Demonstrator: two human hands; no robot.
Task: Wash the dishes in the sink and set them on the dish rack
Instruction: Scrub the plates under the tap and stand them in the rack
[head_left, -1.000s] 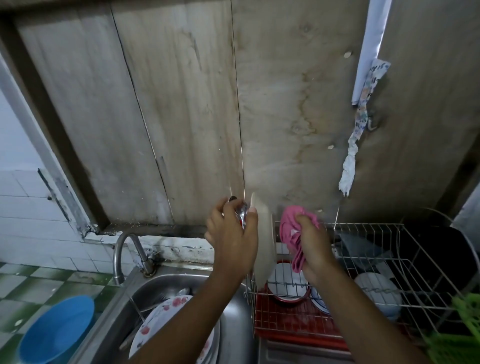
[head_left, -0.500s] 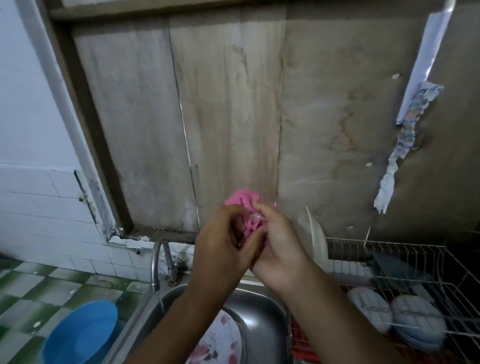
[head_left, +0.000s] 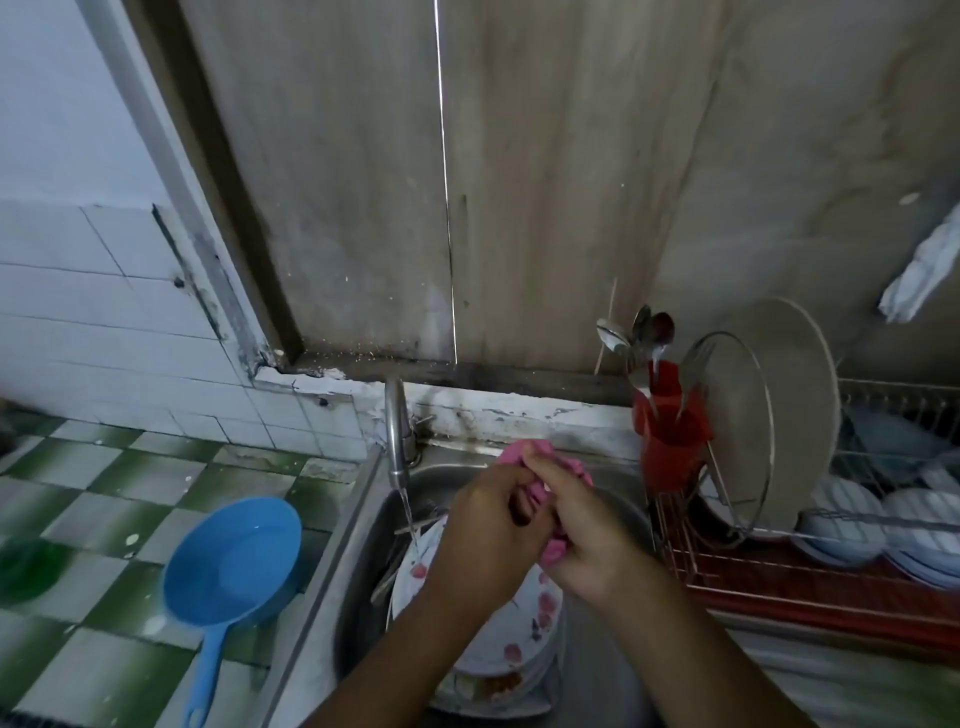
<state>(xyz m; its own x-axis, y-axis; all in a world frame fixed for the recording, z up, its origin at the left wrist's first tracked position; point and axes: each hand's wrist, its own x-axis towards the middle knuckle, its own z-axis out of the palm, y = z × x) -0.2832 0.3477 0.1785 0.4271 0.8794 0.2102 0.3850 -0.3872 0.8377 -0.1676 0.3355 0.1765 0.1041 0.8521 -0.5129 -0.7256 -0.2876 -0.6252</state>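
Left hand and right hand now meet over the sink, with the beige plate left upright in the dish rack.
Both curl tightly round the pink cloth; the floral plates beneath them likely come next.

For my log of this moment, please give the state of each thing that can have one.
Faucet: on, thin stream falling onto the floral plates.
Floral plates: stacked in the sink.
Pink cloth: bunched, gripped by left hand and right hand.
Beige plate: upright in the dish rack.
Bowls: in the rack, apparently upside down.
Red cutlery holder: upright, holding spoons.
Blue dipper: lying bowl-up on the tiled counter.
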